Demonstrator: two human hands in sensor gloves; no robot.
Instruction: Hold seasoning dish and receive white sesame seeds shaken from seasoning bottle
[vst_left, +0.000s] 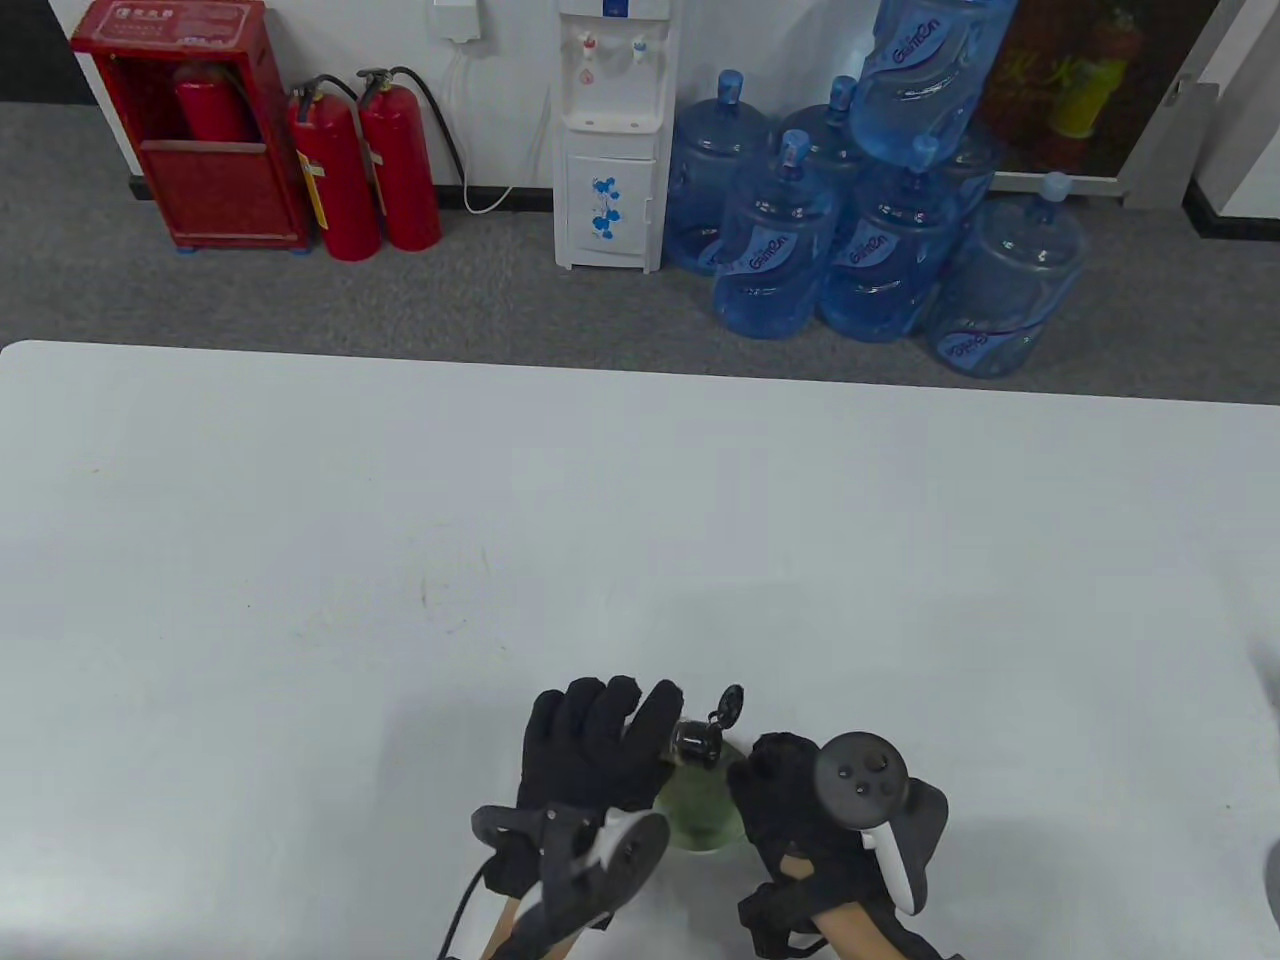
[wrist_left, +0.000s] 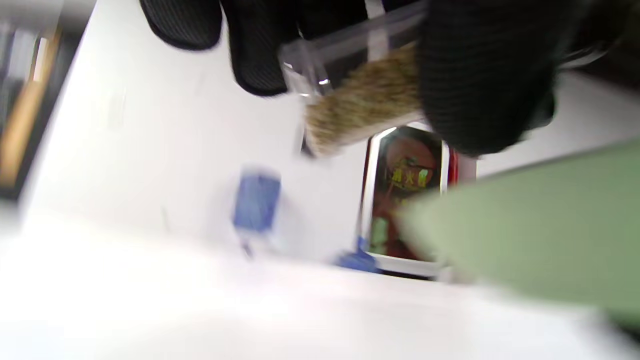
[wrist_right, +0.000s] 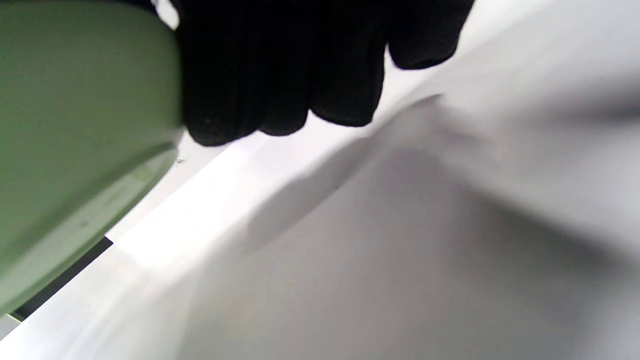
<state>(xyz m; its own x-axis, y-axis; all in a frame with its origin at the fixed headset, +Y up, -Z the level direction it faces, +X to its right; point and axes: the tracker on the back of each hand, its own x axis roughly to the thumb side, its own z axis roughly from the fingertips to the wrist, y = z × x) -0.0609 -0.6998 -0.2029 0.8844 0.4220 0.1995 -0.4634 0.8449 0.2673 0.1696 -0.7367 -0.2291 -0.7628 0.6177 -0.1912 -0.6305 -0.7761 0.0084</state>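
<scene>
Behind the white table (vst_left: 300, 480) stand water jugs (vst_left: 880, 200), a water cooler (vst_left: 612, 140) and red fire extinguishers (vst_left: 365, 165). Near the table's front edge, the left hand (vst_left: 590, 750) holds the bottle (vst_left: 697, 741) with curled fingers, tipped over the green dish (vst_left: 700, 810). The right hand (vst_left: 790, 800) grips the dish's right side.

Left wrist view: blurry gloved fingers (wrist_left: 480, 75) wrap the clear bottle (wrist_left: 360, 95) of seeds, above the dish (wrist_left: 540, 225).

Right wrist view: curled fingers (wrist_right: 280, 70) hold the dish (wrist_right: 75, 125) above the table (wrist_right: 400, 250).

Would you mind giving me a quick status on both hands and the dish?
Left hand grips seasoning bottle, cap flipped open, tipped over dish. Right hand holds green seasoning dish at its edge. Seeds in dish: cannot tell. Nothing in the way.
</scene>
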